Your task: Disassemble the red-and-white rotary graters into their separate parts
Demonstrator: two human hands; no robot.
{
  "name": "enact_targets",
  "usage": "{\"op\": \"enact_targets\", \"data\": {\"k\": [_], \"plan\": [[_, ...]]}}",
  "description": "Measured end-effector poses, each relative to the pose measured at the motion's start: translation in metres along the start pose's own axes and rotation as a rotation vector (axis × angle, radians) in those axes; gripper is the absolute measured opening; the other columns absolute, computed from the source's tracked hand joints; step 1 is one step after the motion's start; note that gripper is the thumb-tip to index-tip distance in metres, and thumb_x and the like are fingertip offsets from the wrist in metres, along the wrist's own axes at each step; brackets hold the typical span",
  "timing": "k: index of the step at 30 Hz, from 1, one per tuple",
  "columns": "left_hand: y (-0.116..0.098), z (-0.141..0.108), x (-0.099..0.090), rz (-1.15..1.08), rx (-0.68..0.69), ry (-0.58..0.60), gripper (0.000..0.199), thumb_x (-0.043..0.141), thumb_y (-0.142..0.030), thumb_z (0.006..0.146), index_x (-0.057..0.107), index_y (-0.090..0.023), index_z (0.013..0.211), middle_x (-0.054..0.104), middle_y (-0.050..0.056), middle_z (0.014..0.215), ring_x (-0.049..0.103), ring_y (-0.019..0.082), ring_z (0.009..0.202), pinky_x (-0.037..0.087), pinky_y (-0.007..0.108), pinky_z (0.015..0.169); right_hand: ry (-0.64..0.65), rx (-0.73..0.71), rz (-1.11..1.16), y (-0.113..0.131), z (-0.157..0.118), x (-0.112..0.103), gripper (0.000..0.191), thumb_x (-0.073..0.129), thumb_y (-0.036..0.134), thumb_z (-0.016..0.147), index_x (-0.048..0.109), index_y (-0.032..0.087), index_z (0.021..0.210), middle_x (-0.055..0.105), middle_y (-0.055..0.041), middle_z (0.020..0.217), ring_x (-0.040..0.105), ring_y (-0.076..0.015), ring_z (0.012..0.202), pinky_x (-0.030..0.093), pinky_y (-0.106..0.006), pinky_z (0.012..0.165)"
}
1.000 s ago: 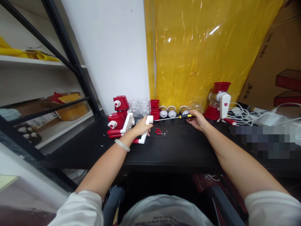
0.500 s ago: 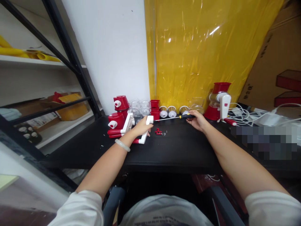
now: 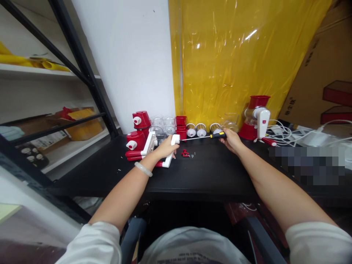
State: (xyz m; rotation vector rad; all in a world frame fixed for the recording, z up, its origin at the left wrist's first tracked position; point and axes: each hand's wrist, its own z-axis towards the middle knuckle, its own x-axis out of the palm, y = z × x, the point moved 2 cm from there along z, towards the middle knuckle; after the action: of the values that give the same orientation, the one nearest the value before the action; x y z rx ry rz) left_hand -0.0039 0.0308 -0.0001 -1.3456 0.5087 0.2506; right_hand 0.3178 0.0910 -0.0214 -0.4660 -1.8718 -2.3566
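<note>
My left hand (image 3: 165,147) is closed around a white crank handle (image 3: 175,139) with a red grip, its round hub facing right. In my right hand (image 3: 231,140) is a screwdriver (image 3: 218,135) with a black and yellow handle, held level. Its long shaft points left and its tip meets the hub; the exact contact is too small to make out. Small red parts (image 3: 185,153) and several tiny screws (image 3: 191,156) lie on the black table just right of my left hand. More white cranks with red grips (image 3: 134,155) rest to the left of it.
Red grater bodies (image 3: 136,140) stand at the back left, beside clear plastic cups (image 3: 168,124) and red hoppers (image 3: 181,126). Metal drum graters (image 3: 201,130) line the yellow sheet. An assembled rotary grater (image 3: 250,123) stands at the right, near white cables (image 3: 286,130). A shelf rack (image 3: 96,95) borders the left.
My right hand has shifted slightly on the screwdriver handle, its fingers farther back. The screwdriver still points at the hub, and my left hand stays in place.
</note>
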Motion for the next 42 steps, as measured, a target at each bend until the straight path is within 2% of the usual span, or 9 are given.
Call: {"op": "enact_targets", "data": {"k": [9, 14, 20, 23, 25, 27, 29, 35, 42], "plan": [[-0.003, -0.001, 0.000, 0.019, -0.015, -0.021, 0.042, 0.064, -0.020, 0.078, 0.044, -0.020, 0.116, 0.059, -0.006, 0.055, 0.061, 0.020, 0.041, 0.048, 0.029, 0.044, -0.012, -0.056, -0.040, 0.001, 0.001, -0.002, 0.019, 0.050, 0.015, 0.081, 0.054, 0.018, 0.063, 0.045, 0.0026, 0.037, 0.042, -0.0090, 0.033, 0.032, -0.019, 0.035], [-0.004, -0.002, 0.000, 0.052, -0.025, -0.021, 0.041, 0.059, -0.018, 0.079, 0.043, -0.018, 0.117, 0.059, -0.005, 0.057, 0.061, 0.021, 0.042, 0.049, 0.031, 0.045, -0.024, -0.066, -0.042, 0.001, 0.002, -0.003, 0.016, 0.049, 0.015, 0.076, 0.055, 0.018, 0.063, 0.045, 0.0025, 0.036, 0.041, -0.0096, 0.033, 0.032, -0.020, 0.035], [-0.004, -0.001, 0.001, 0.022, -0.035, -0.035, 0.044, 0.063, -0.017, 0.078, 0.043, -0.019, 0.117, 0.058, -0.005, 0.061, 0.061, 0.017, 0.046, 0.050, 0.029, 0.048, -0.138, -0.065, -0.066, -0.001, 0.011, -0.012, 0.014, 0.054, 0.019, 0.073, 0.053, 0.020, 0.059, 0.041, 0.0038, 0.034, 0.037, -0.0096, 0.030, 0.029, -0.022, 0.032], [-0.006, 0.000, 0.000, -0.023, 0.027, -0.085, 0.047, 0.068, -0.013, 0.072, 0.045, -0.018, 0.113, 0.063, -0.003, 0.073, 0.063, 0.016, 0.054, 0.053, 0.030, 0.055, -0.160, -0.056, -0.068, -0.002, 0.014, -0.015, 0.013, 0.058, 0.022, 0.073, 0.054, 0.021, 0.061, 0.043, 0.0040, 0.036, 0.037, -0.0100, 0.030, 0.027, -0.022, 0.031], [-0.009, 0.000, 0.000, -0.017, 0.099, -0.105, 0.048, 0.071, -0.011, 0.067, 0.047, -0.017, 0.108, 0.067, 0.001, 0.083, 0.068, 0.017, 0.066, 0.054, 0.031, 0.065, -0.161, -0.052, -0.072, -0.002, 0.013, -0.015, 0.012, 0.061, 0.024, 0.073, 0.055, 0.021, 0.063, 0.043, 0.0044, 0.037, 0.038, -0.0103, 0.031, 0.026, -0.023, 0.030], [-0.011, -0.001, 0.001, -0.010, 0.141, -0.080, 0.049, 0.074, -0.010, 0.063, 0.049, -0.016, 0.105, 0.071, 0.005, 0.090, 0.070, 0.019, 0.080, 0.053, 0.031, 0.074, -0.157, -0.048, -0.081, -0.001, 0.011, -0.014, 0.013, 0.061, 0.025, 0.074, 0.056, 0.022, 0.063, 0.043, 0.0044, 0.037, 0.037, -0.0105, 0.031, 0.026, -0.023, 0.030], [-0.012, -0.002, 0.003, -0.028, 0.127, -0.023, 0.053, 0.076, -0.010, 0.061, 0.049, -0.016, 0.107, 0.072, 0.006, 0.092, 0.070, 0.020, 0.086, 0.052, 0.032, 0.078, -0.152, -0.045, -0.099, -0.001, 0.009, -0.013, 0.015, 0.061, 0.026, 0.075, 0.055, 0.021, 0.062, 0.043, 0.0038, 0.036, 0.037, -0.0104, 0.030, 0.026, -0.023, 0.031], [-0.012, -0.002, 0.010, -0.107, 0.075, 0.044, 0.054, 0.075, -0.006, 0.062, 0.048, -0.014, 0.108, 0.070, 0.002, 0.075, 0.070, 0.018, 0.074, 0.053, 0.034, 0.076, -0.153, -0.038, -0.129, -0.001, 0.008, -0.010, 0.019, 0.057, 0.025, 0.076, 0.054, 0.021, 0.057, 0.044, 0.0027, 0.036, 0.037, -0.0096, 0.030, 0.026, -0.022, 0.031], [-0.006, 0.003, 0.015, -0.143, 0.051, 0.059, 0.046, 0.071, -0.003, 0.065, 0.048, -0.014, 0.104, 0.067, -0.001, 0.070, 0.070, 0.019, 0.068, 0.055, 0.034, 0.069, -0.144, -0.039, -0.137, -0.002, 0.009, -0.009, 0.018, 0.058, 0.026, 0.076, 0.054, 0.021, 0.059, 0.042, 0.0033, 0.034, 0.037, -0.0102, 0.029, 0.025, -0.023, 0.030]]}}
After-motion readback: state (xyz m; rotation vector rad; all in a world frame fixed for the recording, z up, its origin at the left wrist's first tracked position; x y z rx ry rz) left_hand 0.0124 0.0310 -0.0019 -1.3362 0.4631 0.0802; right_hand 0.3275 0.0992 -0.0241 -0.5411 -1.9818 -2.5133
